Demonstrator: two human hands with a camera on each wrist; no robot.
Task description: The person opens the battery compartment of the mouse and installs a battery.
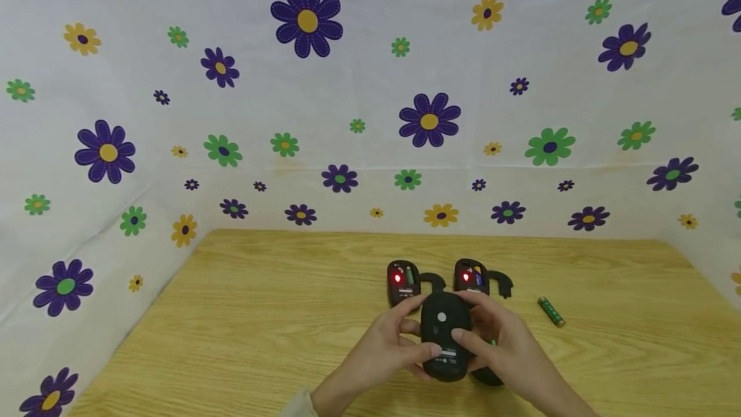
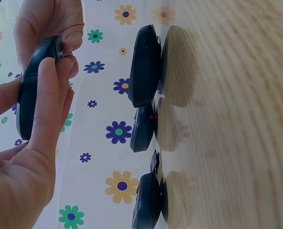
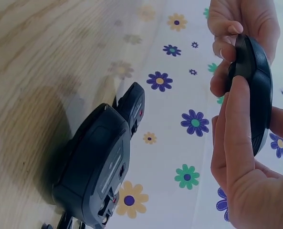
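A black computer mouse (image 1: 444, 340) is held above the table, its underside with a round button and label facing up. My left hand (image 1: 384, 343) grips its left side, thumb on the lower part of the underside; the left wrist view shows the fingers of the left hand (image 2: 29, 157) along the shell. My right hand (image 1: 509, 340) holds the right side, its thumb pressing on the underside; the right wrist view shows this hand (image 3: 256, 186) too. Another black mouse (image 1: 487, 376) lies partly hidden beneath the right hand.
Behind the hands lie two upturned mice, a left one (image 1: 403, 291) and a right one (image 1: 471, 269), their battery bays uncovered and red lights glowing. Black covers lie beside them, a left one (image 1: 433, 280) and a right one (image 1: 501, 282). A green battery (image 1: 551, 311) lies to the right on the wooden table (image 1: 260, 314).
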